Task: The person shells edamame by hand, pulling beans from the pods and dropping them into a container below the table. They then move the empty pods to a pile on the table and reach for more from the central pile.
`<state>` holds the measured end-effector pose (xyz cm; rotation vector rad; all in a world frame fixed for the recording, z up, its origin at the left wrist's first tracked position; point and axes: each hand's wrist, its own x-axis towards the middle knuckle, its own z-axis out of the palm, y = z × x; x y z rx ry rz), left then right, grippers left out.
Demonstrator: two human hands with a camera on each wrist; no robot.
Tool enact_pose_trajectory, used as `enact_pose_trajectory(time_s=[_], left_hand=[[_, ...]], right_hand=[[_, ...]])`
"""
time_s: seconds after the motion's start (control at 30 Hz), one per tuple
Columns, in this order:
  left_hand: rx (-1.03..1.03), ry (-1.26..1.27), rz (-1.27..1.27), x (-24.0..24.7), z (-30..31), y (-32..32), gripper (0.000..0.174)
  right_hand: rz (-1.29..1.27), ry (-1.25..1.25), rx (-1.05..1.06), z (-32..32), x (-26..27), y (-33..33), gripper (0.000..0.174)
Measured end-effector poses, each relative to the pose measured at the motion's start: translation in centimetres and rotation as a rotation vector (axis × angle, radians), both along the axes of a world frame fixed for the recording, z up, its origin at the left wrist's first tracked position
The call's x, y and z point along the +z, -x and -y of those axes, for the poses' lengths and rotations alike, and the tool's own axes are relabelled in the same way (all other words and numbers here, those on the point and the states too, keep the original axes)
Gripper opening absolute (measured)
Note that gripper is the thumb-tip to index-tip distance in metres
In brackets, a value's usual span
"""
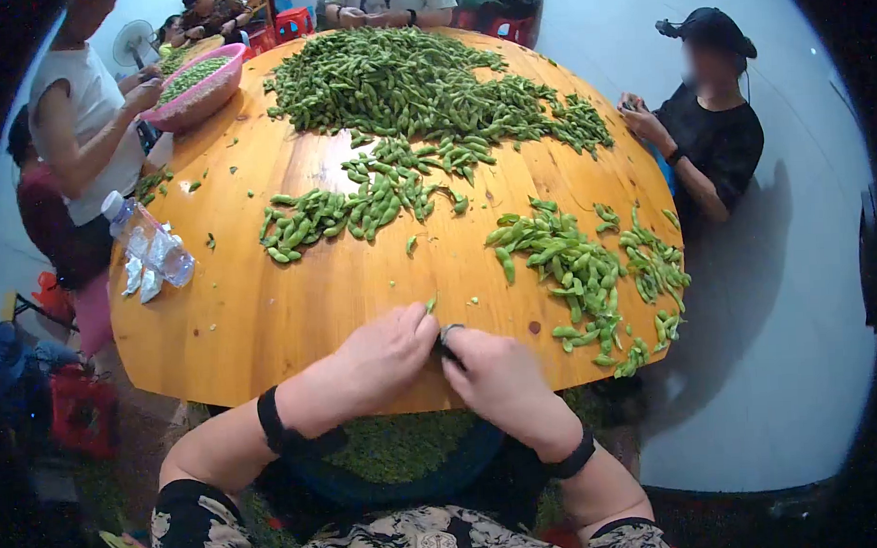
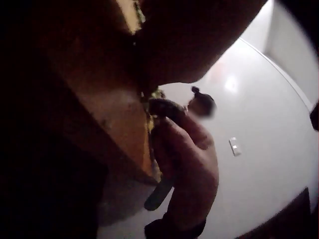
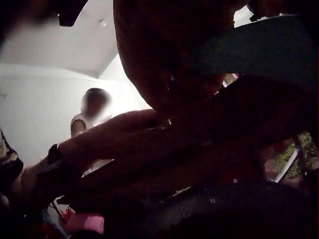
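Close to the table's near edge, my left hand (image 1: 388,351) pinches a green soybean pod (image 1: 431,303) between thumb and fingertips. Right beside it, my right hand (image 1: 500,373) grips a small dark tool (image 1: 450,334) with a shiny top end. From below that fist, a flat grey-green handle (image 2: 159,195) sticks out in the left wrist view; the tool's exact kind is hidden by the fingers. The right wrist view is very dark and shows mostly fingers and the handle (image 3: 254,52). A few loose beans and a pod (image 1: 411,245) lie just beyond my hands.
A large pod heap (image 1: 383,78) covers the far side of the wooden table (image 1: 228,320), with smaller piles (image 1: 578,269) at right. A plastic bottle (image 1: 155,240) lies at left, near a pink basket (image 1: 201,104) of beans. Green contents (image 1: 396,447) fill a basin below the edge. Other people surround the table.
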<state>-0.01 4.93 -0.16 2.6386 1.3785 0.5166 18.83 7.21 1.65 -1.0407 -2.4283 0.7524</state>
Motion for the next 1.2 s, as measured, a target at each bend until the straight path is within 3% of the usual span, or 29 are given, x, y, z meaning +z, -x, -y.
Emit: enact_pose_trajectory(time_s=[0.07, 0.2, 0.23, 0.33, 0.4, 0.47, 0.57, 0.67, 0.77, 0.8, 0.97, 1.03, 1.07, 1.13, 1.17, 1.2], left_hand=[[0.017, -0.035, -0.02, 0.2, 2.3, 0.3, 0.017], [0.045, 0.235, 0.041, 1.8, 7.7, 0.3, 0.021], [0.07, 0.352, 0.007, 1.9, 8.9, 0.2, 0.031], [-0.096, 0.247, 0.081, 1.3, 10.9, 0.6, 0.026], [-0.159, 0.157, 0.001, 2.0, 10.5, 0.9, 0.025], [-0.001, 0.395, 0.238, 2.6, 9.9, 1.3, 0.022], [0.185, 0.115, 0.129, 4.3, 4.1, 1.9, 0.012], [0.408, -0.111, 0.181, 3.2, -4.8, 2.8, 0.015], [0.542, -0.104, 0.057, 0.2, -11.7, 3.9, 0.017], [0.63, -0.072, -0.016, 0.0, -12.6, 3.8, 0.017], [0.608, -0.128, -0.061, -0.4, -12.2, 3.7, 0.017], [0.597, -0.115, -0.104, -0.1, -11.1, 3.6, 0.015], [0.59, -0.116, -0.108, 0.2, -10.3, 3.4, 0.015], [0.452, -0.119, 0.016, 0.5, -8.6, 3.0, 0.017], [0.462, 0.027, 0.174, 0.2, -8.1, 2.8, 0.016], [0.449, 0.03, 0.169, 0.9, -7.4, 2.3, 0.016]], right_hand=[[0.059, -0.014, 0.058, -0.3, -0.1, 0.5, 0.014], [0.099, -0.001, -0.014, -2.6, 0.1, -1.0, 0.013], [0.127, -0.044, -0.078, -3.2, 0.0, -1.8, 0.012], [0.103, -0.137, -0.196, -5.1, 0.1, -4.2, 0.011], [0.093, -0.132, -0.232, -5.5, 0.2, -5.4, 0.01], [0.087, -0.124, -0.27, -5.4, 0.0, -5.8, 0.01], [0.033, -0.128, -0.27, -5.2, -0.4, -6.0, 0.011], [0.082, -0.118, -0.289, -5.1, -0.2, -6.0, 0.012], [0.041, -0.103, -0.278, -5.3, -0.5, -6.5, 0.012], [0.028, -0.081, -0.266, -5.3, -0.5, -6.6, 0.013], [-0.087, -0.086, -0.189, -5.6, -1.3, -6.7, 0.023], [-0.385, 0.23, -0.123, -5.4, -1.0, -5.2, 0.024], [-0.391, 0.231, -0.129, -5.3, -0.8, -4.3, 0.024], [-0.539, 0.755, -0.187, -5.2, -0.6, -2.5, 0.031], [-0.581, 0.779, -0.183, -5.1, -0.5, -1.5, 0.027], [-0.591, 0.779, -0.195, -5.0, -0.7, -0.9, 0.027]])
